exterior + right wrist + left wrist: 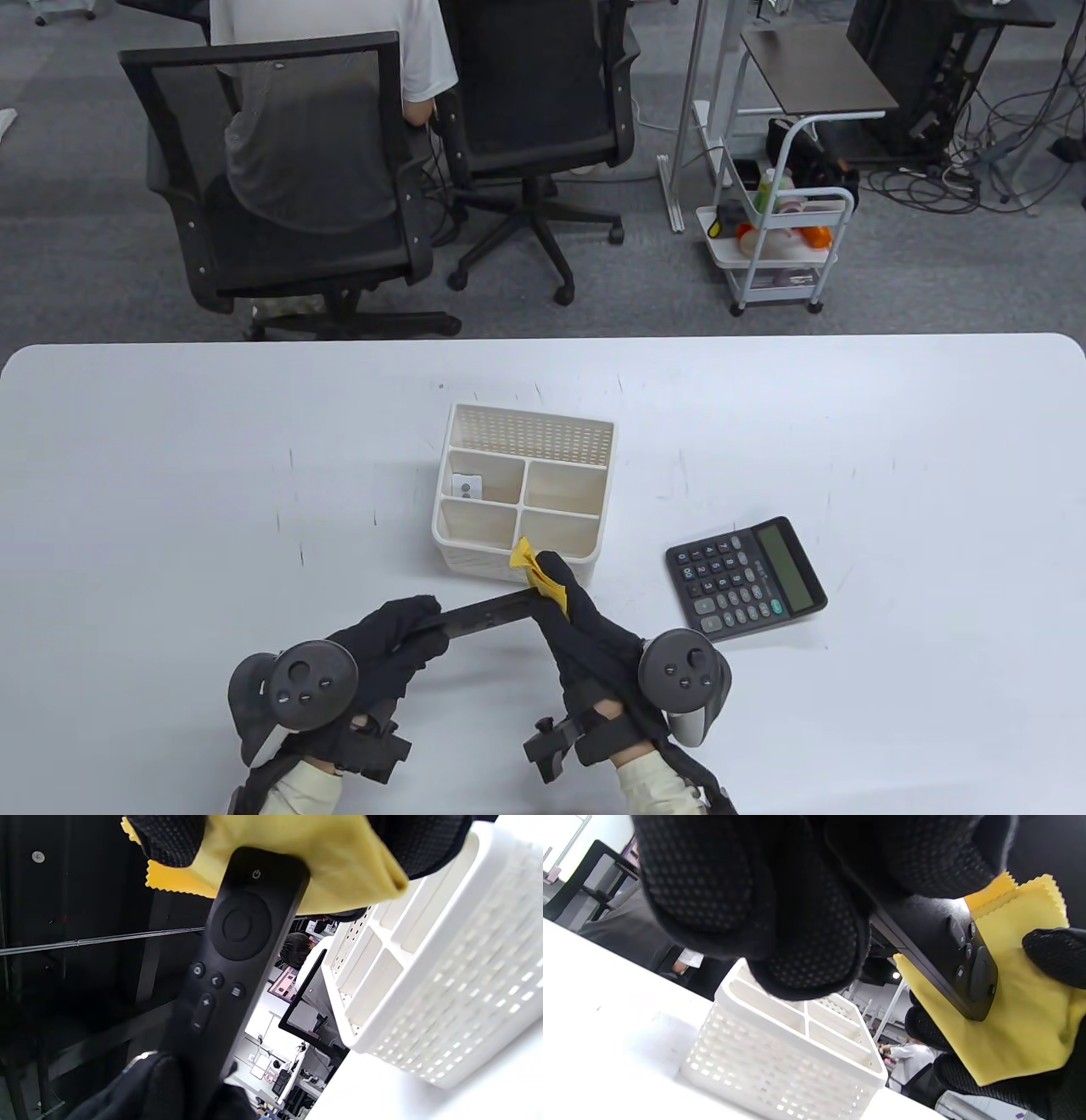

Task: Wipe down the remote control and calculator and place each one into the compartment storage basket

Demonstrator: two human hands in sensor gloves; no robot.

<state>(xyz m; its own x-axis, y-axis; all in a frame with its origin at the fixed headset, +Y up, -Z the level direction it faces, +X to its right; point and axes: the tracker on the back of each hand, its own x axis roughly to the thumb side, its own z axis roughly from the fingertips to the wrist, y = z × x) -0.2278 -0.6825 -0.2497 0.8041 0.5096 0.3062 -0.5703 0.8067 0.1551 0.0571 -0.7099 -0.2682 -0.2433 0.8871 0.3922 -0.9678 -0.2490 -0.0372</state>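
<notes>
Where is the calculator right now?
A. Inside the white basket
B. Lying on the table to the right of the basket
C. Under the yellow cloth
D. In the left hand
B: the calculator lies flat on the table, to the right of the basket, with neither hand touching it.

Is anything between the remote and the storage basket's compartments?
Nothing visible. The remote control, held by the left hand and wrapped at its tip in the right hand's yellow cloth, sits just in front of the basket, whose near compartments look empty.
</notes>
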